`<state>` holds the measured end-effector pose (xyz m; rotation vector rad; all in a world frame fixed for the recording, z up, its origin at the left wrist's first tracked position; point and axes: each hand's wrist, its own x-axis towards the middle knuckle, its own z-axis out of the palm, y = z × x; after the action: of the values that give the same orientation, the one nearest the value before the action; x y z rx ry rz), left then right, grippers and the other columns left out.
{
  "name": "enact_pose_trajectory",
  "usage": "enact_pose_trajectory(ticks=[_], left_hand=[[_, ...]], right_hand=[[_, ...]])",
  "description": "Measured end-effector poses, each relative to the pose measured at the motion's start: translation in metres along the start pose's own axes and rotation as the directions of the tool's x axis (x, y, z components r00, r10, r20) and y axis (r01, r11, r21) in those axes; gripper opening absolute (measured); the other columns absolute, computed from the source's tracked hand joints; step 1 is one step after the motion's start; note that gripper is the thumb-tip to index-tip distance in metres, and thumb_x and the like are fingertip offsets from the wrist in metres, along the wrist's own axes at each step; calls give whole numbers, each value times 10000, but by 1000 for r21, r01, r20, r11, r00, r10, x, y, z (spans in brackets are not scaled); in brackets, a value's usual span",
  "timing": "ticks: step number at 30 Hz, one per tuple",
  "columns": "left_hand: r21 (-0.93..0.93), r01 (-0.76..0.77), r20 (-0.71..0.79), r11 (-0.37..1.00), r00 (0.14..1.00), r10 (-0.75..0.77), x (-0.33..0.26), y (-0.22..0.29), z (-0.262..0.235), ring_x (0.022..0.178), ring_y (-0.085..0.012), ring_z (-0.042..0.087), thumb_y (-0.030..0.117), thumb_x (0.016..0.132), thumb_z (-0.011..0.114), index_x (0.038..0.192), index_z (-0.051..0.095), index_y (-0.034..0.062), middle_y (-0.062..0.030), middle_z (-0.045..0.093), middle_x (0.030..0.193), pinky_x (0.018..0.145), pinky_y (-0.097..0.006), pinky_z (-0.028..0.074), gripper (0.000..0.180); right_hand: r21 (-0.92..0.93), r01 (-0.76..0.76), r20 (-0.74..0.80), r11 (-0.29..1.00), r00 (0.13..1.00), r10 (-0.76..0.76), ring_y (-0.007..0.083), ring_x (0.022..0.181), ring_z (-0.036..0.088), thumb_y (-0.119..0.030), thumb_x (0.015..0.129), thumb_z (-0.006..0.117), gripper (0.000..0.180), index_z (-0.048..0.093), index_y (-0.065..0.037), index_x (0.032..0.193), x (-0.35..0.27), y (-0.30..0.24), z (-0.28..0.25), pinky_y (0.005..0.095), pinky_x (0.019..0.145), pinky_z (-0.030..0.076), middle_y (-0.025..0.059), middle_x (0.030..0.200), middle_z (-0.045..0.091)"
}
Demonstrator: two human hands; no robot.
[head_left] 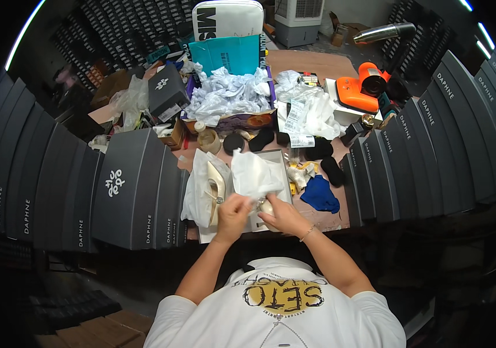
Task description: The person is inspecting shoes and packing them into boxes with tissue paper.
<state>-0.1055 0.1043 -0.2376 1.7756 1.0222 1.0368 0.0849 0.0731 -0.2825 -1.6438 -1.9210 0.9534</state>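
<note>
The left hand [232,210] is closed on white tissue paper [254,174], and the right hand [280,214] grips a cream shoe [267,207], both over the open shoebox [279,159] at the table's near edge. Dark boxes [126,191] crowd both flanks; beyond lies crumpled paper [228,93].

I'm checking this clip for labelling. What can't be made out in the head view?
- Second cream shoe: mostly hidden by the right hand and white tissue paper.
- Left hand: its fingertips are buried in the tissue, so the grip is unclear.
- Open shoebox: its floor is covered by paper and the cream high-heeled shoe.
- Small items by the blue cloth: too small to identify.
</note>
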Motion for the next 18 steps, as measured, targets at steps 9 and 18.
enact_pose_trajectory(ticks=[9,18], left_hand=[[177,-125,48,976,992,118,-24,-2,21,679,-149,569,37,835,623,980,686,-5,-71,582,772,594,-271,442,163],[67,41,-180,997,983,-28,-6,-29,-13,598,-168,521,109,879,625,964,677,-26,-88,584,710,555,-299,415,167]], right_hand=[[-154,179,327,972,937,-121,395,893,638,-382,808,684,655,402,35,1227,-21,-39,4,391,786,501,292,936,628],[943,-325,325,-68,946,-7,268,864,644,-401,945,472,534,401,-29,1321,-35,29,-5,329,605,565,171,1088,590]])
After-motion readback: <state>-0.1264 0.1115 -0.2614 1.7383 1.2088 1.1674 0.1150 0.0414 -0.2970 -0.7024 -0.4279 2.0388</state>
